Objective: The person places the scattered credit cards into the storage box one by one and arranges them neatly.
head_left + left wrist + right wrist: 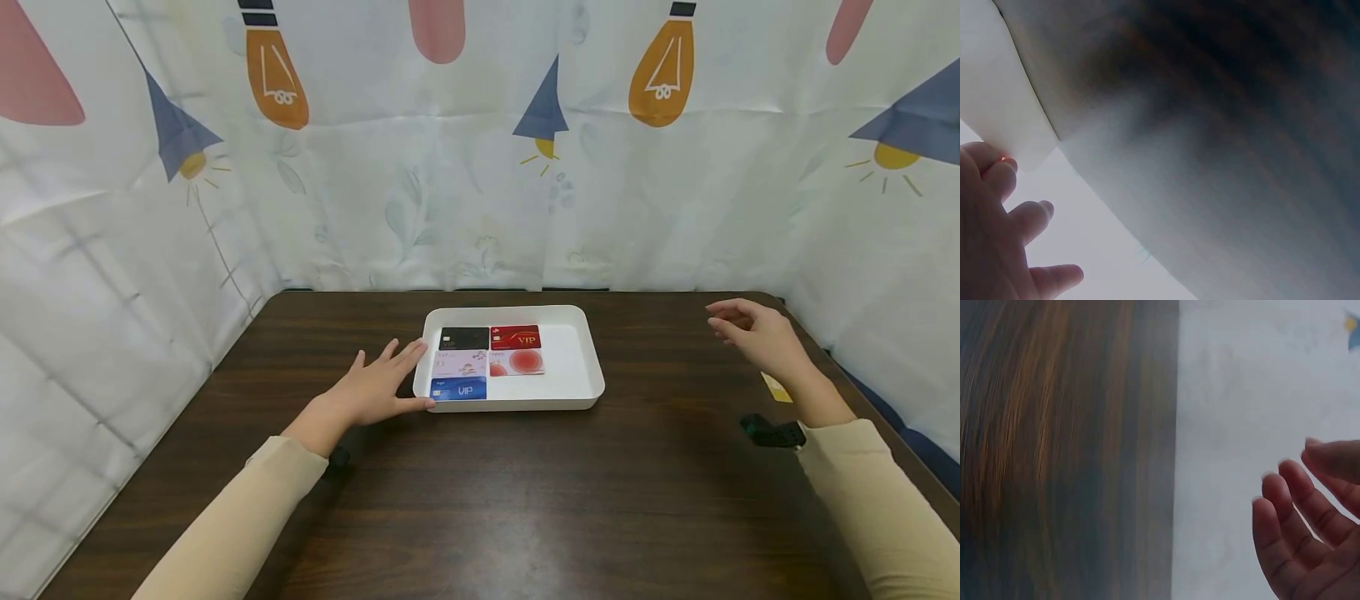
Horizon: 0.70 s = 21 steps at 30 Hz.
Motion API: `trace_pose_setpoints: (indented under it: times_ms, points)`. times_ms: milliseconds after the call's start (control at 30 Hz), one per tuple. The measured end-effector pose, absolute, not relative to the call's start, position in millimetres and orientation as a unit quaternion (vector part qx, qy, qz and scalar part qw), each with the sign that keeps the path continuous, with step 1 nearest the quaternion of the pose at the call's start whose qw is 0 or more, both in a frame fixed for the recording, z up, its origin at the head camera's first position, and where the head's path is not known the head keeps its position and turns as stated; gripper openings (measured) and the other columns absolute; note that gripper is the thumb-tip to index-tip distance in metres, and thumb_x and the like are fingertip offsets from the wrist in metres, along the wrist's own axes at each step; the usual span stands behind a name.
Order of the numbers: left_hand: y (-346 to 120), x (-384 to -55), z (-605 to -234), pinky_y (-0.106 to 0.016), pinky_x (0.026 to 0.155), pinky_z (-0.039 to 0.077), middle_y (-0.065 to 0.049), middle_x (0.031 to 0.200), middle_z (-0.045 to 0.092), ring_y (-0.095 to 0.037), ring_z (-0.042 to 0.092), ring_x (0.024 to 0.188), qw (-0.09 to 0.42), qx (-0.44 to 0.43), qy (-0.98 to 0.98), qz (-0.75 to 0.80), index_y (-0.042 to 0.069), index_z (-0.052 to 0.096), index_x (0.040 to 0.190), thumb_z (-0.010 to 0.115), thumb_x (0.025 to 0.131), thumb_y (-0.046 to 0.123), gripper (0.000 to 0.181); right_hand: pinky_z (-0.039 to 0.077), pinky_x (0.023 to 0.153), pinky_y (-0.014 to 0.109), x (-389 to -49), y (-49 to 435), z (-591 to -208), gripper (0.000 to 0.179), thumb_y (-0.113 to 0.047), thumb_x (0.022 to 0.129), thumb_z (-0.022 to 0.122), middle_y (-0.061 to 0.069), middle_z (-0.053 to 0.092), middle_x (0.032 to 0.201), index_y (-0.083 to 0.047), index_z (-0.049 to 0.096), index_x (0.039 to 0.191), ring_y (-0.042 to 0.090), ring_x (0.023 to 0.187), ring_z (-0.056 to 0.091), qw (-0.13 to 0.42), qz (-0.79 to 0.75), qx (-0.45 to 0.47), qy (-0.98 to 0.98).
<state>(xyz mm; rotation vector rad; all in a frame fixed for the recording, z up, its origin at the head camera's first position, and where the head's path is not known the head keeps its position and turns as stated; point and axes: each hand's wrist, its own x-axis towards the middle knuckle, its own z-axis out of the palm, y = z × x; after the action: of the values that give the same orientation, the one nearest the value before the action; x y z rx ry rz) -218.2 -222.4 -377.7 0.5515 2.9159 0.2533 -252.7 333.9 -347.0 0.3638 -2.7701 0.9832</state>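
A white tray [558,392] lies on the dark wooden table. Against its left side rests my left hand [371,387], fingers spread and thumb at the near left corner; the left wrist view shows the fingertips by the tray wall [1010,94]. Inside are a black card [465,337], a red VIP card [515,337], a pale pink card [459,364], a card with red circles [517,362] and a blue VIP card [459,389]. My right hand [761,333] hovers at the table's right, fingers loosely bent, holding nothing. Below its wrist lies a yellow card [777,388], partly hidden.
A patterned white curtain [480,183] hangs behind and along both sides of the table [540,500]. A black strap device [772,432] sits at my right wrist. Dark blue fabric [926,454] shows beyond the table's right edge.
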Motion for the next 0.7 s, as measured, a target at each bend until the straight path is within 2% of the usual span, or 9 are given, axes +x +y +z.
trace_pose_setpoints:
  times_ms: [100, 167, 200, 300, 400, 500, 700]
  points:
    - [-222.3, -218.3, -377.7, -0.077, 0.113, 0.007, -0.011, 0.169, 0.020, -0.043, 0.013, 0.154, 0.081, 0.185, 0.976, 0.083, 0.012, 0.018, 0.166, 0.061, 0.091, 0.070, 0.104, 0.050, 0.067, 0.015, -252.3, 352.3, -351.4, 0.040, -0.024, 0.108, 0.057, 0.030, 0.065, 0.116, 0.005, 0.058, 0.135, -0.013, 0.079, 0.055, 0.084, 0.325, 0.110, -0.935]
    - [-222.2, -218.6, -378.0, -0.077, 0.113, 0.007, -0.010, 0.169, 0.020, -0.042, 0.013, 0.154, 0.081, 0.185, 0.976, 0.082, 0.012, 0.018, 0.166, 0.061, 0.091, 0.070, 0.103, 0.050, 0.066, 0.019, -252.6, 365.1, -354.5, 0.042, -0.025, 0.107, 0.058, 0.031, 0.064, 0.117, 0.006, 0.057, 0.136, -0.007, 0.081, 0.057, 0.077, 0.318, 0.099, -0.940]
    - [-222.1, -218.7, -378.0, -0.077, 0.113, 0.007, -0.010, 0.169, 0.020, -0.042, 0.013, 0.154, 0.081, 0.185, 0.976, 0.082, 0.012, 0.018, 0.166, 0.061, 0.091, 0.070, 0.103, 0.052, 0.066, 0.023, -252.3, 371.4, -356.1, 0.043, -0.025, 0.107, 0.057, 0.032, 0.063, 0.118, 0.007, 0.056, 0.136, -0.001, 0.084, 0.060, 0.071, 0.315, 0.093, -0.942]
    - [-222.1, -218.7, -378.1, -0.077, 0.113, 0.007, -0.010, 0.169, 0.020, -0.042, 0.013, 0.154, 0.080, 0.184, 0.976, 0.081, 0.013, 0.019, 0.166, 0.061, 0.091, 0.071, 0.103, 0.053, 0.069, 0.035, -250.4, 390.3, -361.4, 0.045, -0.024, 0.107, 0.058, 0.033, 0.061, 0.116, 0.011, 0.054, 0.135, 0.028, 0.094, 0.063, 0.061, 0.299, 0.074, -0.950]
    - [-222.1, -218.5, -377.5, -0.077, 0.113, 0.007, -0.010, 0.169, 0.021, -0.042, 0.013, 0.154, 0.079, 0.185, 0.976, 0.080, 0.013, 0.019, 0.166, 0.061, 0.091, 0.070, 0.103, 0.051, 0.074, 0.051, -246.7, 407.5, -367.2, 0.047, -0.023, 0.107, 0.057, 0.036, 0.057, 0.115, 0.015, 0.051, 0.134, 0.051, 0.104, 0.054, 0.045, 0.293, 0.054, -0.953]
    - [-222.1, -218.0, -376.6, -0.077, 0.113, 0.007, -0.010, 0.169, 0.021, -0.042, 0.013, 0.154, 0.077, 0.185, 0.977, 0.075, 0.013, 0.019, 0.165, 0.060, 0.091, 0.071, 0.103, 0.047, 0.077, 0.059, -243.7, 422.1, -372.3, 0.049, -0.022, 0.107, 0.056, 0.038, 0.054, 0.114, 0.018, 0.048, 0.134, 0.055, 0.105, 0.051, 0.028, 0.297, 0.037, -0.954]
    - [-221.8, -217.6, -374.9, -0.077, 0.113, 0.008, -0.011, 0.169, 0.021, -0.042, 0.014, 0.154, 0.076, 0.185, 0.977, 0.070, 0.013, 0.019, 0.166, 0.060, 0.092, 0.070, 0.102, 0.049, 0.068, 0.046, -244.9, 446.2, -377.9, 0.049, -0.020, 0.104, 0.061, 0.031, 0.059, 0.102, 0.021, 0.050, 0.128, 0.045, 0.091, 0.055, 0.003, 0.263, 0.033, -0.964]
